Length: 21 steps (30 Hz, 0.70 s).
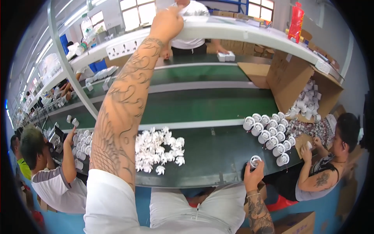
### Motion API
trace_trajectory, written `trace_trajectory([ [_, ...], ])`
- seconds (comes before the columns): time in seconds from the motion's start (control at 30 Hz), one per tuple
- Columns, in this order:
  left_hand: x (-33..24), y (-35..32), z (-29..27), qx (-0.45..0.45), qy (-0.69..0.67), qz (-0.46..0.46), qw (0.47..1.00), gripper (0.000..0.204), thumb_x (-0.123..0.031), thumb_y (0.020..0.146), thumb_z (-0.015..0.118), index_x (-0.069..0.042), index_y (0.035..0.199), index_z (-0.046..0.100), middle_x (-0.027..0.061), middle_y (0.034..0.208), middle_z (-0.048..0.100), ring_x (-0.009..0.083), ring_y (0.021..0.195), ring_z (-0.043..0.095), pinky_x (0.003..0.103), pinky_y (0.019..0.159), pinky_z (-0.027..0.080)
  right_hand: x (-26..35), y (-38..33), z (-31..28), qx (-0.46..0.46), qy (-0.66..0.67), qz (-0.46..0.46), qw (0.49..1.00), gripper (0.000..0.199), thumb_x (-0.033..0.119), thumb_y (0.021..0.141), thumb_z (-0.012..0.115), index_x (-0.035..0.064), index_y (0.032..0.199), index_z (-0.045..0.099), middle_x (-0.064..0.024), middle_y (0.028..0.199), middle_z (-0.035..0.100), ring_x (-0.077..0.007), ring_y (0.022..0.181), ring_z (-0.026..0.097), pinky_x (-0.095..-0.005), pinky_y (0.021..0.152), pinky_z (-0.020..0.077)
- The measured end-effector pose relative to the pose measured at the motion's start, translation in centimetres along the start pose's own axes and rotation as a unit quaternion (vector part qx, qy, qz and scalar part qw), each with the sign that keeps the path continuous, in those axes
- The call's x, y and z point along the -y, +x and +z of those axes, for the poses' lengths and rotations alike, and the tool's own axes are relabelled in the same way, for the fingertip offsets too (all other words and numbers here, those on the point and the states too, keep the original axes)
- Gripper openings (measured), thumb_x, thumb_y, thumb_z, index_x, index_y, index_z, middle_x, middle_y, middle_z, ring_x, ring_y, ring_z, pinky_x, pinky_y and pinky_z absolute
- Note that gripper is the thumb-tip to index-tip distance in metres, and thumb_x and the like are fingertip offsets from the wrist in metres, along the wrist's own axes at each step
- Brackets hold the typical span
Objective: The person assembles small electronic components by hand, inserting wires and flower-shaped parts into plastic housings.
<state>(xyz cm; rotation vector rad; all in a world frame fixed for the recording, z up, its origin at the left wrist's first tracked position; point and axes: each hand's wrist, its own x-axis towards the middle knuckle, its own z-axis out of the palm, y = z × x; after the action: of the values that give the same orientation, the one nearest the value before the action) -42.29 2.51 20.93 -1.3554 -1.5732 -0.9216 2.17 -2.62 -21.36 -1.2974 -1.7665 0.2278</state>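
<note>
My left arm stretches up across the workbench to the raised shelf [230, 33]. At its edge my left hand [167, 24] is closed, with blurred fingertips; whatever it may hold is hidden. Low on the right, my right hand [254, 174] grips a white plastic cylindrical housing [255, 160], its round spoked end facing up, at the bench's near edge. Small white fan impellers [157, 150] lie in a pile beside my left forearm. Several similar white housings [269, 132] stand in slanting rows on the right of the dark bench [210, 152].
A tipped cardboard box [290, 80] spills white parts at the right. Co-workers sit at the left [58, 179] and right [327, 160]; another person [191, 43] stands across the green conveyor [206, 103]. On the shelf are a red bottle [296, 23] and a socket strip [124, 48].
</note>
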Motion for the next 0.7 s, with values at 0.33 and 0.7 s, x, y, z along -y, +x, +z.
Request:
trace_trajectory([
  [0.33, -7.2, -41.1, -12.9, 0.242, -0.145, -0.144, 0.948, 0.014, 0.002, 0.077, 0.066, -0.005, 0.090, 0.066, 0.0120, 0.081, 0.066, 0.0325, 0.077, 0.062, 0.040, 0.069, 0.051, 0.9, 2.4, 0.4, 0.000, 0.051, -0.077, 0.996, 0.021, 0.009, 0.086, 0.070, -0.0040, 0.095, 0.057, -0.0155, 0.096, 0.058, -0.0299, 0.087, 0.059, -0.0349, 0.080, 0.0478],
  [0.7, -12.5, -45.0, -8.5, 0.355, -0.042, -0.207, 0.911, 0.038, -0.023, 0.083, 0.068, -0.011, 0.118, 0.059, 0.0131, 0.108, 0.055, 0.0263, 0.081, 0.063, 0.036, 0.050, 0.053, 6.4, 4.1, -1.2, 0.200, 0.125, 0.025, 0.971, 0.038, 0.013, 0.096, 0.053, 0.0063, 0.134, 0.050, -0.0092, 0.116, 0.058, -0.0158, 0.102, 0.058, -0.0271, 0.076, 0.0523],
])
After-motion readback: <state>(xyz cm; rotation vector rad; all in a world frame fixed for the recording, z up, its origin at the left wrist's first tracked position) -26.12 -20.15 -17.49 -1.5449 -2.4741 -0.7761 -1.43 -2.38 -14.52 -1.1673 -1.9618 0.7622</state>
